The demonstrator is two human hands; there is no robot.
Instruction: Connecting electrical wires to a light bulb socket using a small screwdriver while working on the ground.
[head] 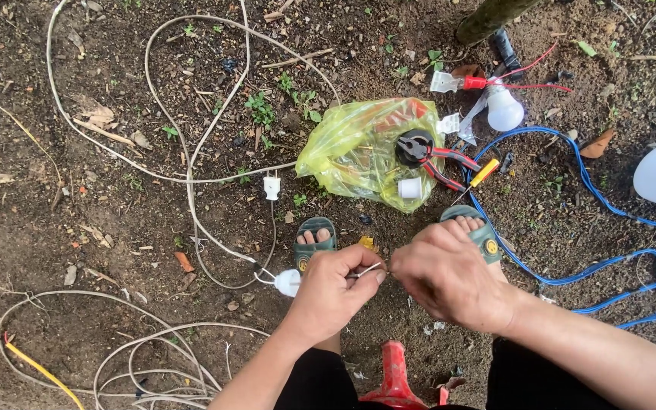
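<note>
Just below the crumpled yellow plastic bag (358, 148) on the bare brown soil (77, 220), the two hands meet over a thin white twin-core cable (191, 182). The left hand (331, 292) is pinched closed on the cable's stripped end, with a small round white fitting (287, 282) just beside its thumb. The right hand (449, 277) is curled tight, fingertips nipping the fine wire strands where they meet the left hand.

This twisting goes best, I judge, with the strands held taut and turned one way, and the cable steadied so nothing frays.

On the bag lie a black round socket (414, 146) and red-handled pliers (445, 163); right of the bag run blue cable loops (571, 175), above them a white bulb (504, 110). Left of the bag sits a white plug (271, 186). It is open ground outdoors, with weeds and leaf litter.
</note>
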